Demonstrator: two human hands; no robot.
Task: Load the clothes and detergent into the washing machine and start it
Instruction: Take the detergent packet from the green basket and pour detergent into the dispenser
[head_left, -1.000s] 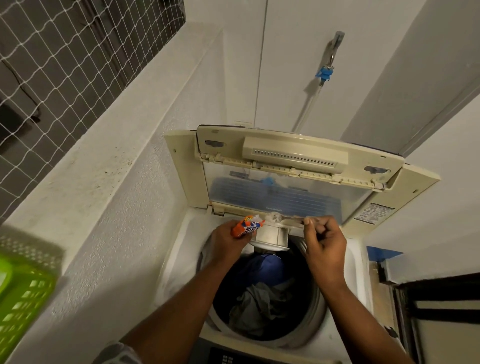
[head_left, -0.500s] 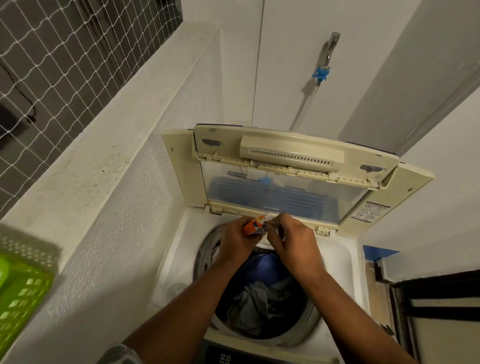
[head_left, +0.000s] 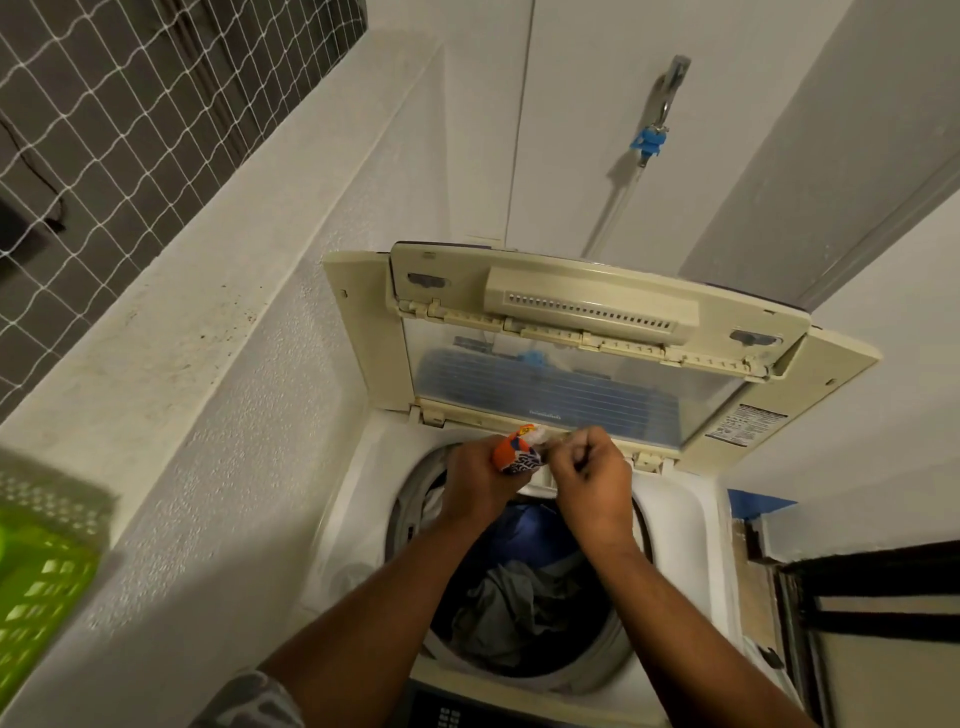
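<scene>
A white top-loading washing machine (head_left: 691, 525) stands below me with its cream lid (head_left: 587, 332) folded up at the back. Blue and grey clothes (head_left: 524, 587) lie in the drum. My left hand (head_left: 475, 480) grips a small orange and blue detergent sachet (head_left: 511, 452) over the drum's far rim. My right hand (head_left: 589, 475) is closed, pinching the sachet's pale top end right beside the left hand. A white scoop-like part under the hands is mostly hidden.
A green plastic basket (head_left: 41, 587) sits on the white ledge (head_left: 171, 317) at the left. A tap with a blue fitting (head_left: 649, 140) and hose hangs on the wall behind the lid. A dark-framed door (head_left: 872, 629) stands at the right.
My right hand has moved left from the drum's right rim to meet the left hand at the sachet. The white cup seen between the hands is now covered by them.
</scene>
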